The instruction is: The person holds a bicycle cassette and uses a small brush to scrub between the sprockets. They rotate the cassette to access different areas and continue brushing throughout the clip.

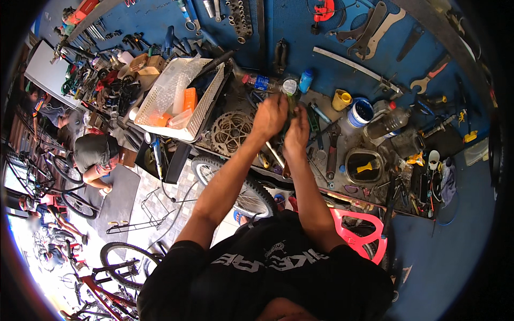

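Over the back of the workbench, my left hand (pixel 271 114) and my right hand (pixel 296 132) are close together, both with curled fingers. Between their fingertips shows a small greenish thing (pixel 291 101), mostly covered, so its kind cannot be made out. Just beyond the fingers stands a clear container with a pale round top (pixel 289 86). A clear plastic bottle with a blue label (pixel 259 82) lies to its left, and a small blue bottle (pixel 305 80) stands to its right. Below my left wrist, bicycle sprockets (pixel 232 132) lie on the bench.
A white basket (pixel 182 134) sits left of the sprockets. To the right are a yellow cup (pixel 341 99), a white tub (pixel 360 112) and a square tray (pixel 350 174) holding a yellow brush. Wrenches (pixel 375 32) hang on the blue wall. A bicycle wheel (pixel 241 190) stands below the bench edge.
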The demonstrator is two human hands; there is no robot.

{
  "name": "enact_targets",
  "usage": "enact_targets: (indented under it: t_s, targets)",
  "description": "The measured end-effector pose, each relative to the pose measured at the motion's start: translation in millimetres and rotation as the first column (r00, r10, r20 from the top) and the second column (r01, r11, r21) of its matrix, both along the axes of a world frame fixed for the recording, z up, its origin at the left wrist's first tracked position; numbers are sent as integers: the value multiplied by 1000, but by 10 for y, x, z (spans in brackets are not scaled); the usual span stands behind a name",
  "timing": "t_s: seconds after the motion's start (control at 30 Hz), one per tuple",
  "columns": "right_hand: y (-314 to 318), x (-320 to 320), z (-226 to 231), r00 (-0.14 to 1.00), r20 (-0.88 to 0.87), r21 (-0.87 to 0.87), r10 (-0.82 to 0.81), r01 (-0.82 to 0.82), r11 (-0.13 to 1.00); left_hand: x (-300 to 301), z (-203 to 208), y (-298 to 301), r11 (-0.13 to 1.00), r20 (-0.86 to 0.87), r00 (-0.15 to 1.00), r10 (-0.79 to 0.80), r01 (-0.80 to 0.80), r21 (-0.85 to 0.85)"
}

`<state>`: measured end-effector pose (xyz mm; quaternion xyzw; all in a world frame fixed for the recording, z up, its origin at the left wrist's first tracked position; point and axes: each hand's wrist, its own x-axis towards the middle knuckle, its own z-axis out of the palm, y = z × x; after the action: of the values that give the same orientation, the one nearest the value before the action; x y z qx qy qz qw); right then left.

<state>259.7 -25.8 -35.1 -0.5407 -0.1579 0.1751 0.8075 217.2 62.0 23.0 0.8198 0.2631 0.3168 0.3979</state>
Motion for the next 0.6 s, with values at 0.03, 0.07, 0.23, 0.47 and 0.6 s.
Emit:
enact_targets:
  t_s: [0.03,0.07,0.23,0.47,0.6]
  targets:
    - [2,69,-7,1000,-12,-15,12,-12,1000,-47,-102,-59,1000,-13,1000,-24,24,2]
    - [-6,164,3,1000,4,-14,-3,3,1000,-131,-214,-102,997,43,996,-83,83,9]
    - [-133,632,227,919,-321,321,230,-122,939,-612,-859,-471,942,-235,937,-260,299,150]
    - [-502,472,440,751,-123,672,648,-417,611,-393,-647,431,982,-56,985,165,-158,107]
    - [-580,339,512,768,-80,613,636,-465,639,-106,-296,865,977,-57,981,183,-175,125]
